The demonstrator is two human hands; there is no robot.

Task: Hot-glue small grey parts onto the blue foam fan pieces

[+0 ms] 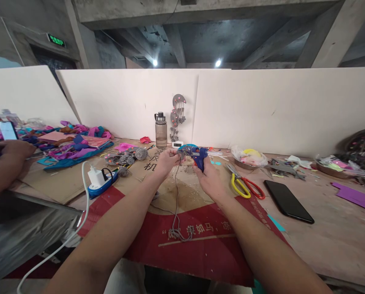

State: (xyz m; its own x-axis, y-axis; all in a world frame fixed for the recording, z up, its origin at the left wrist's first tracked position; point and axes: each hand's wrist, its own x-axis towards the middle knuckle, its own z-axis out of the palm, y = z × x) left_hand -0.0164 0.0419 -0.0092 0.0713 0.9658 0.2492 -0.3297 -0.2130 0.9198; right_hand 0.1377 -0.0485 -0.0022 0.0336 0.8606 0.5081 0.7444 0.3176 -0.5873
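My right hand [207, 179] is wrapped round a dark-blue plastic glue gun [200, 156], at three o'clock from my left hand [166, 162]. Left fingers nearly closed, pinching thin grey yarn [178, 198] trailing to six o'clock; nozzle contact too small on my feed.

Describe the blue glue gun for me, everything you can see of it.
The glue gun has a dark blue, plastic-looking body with a pale label on its side. The right hand grips its downward handle, holding the body roughly level above the cardboard. Its front end points toward the left hand, which holds grey yarn. The nozzle tip is too small to make out, so contact there is unclear.
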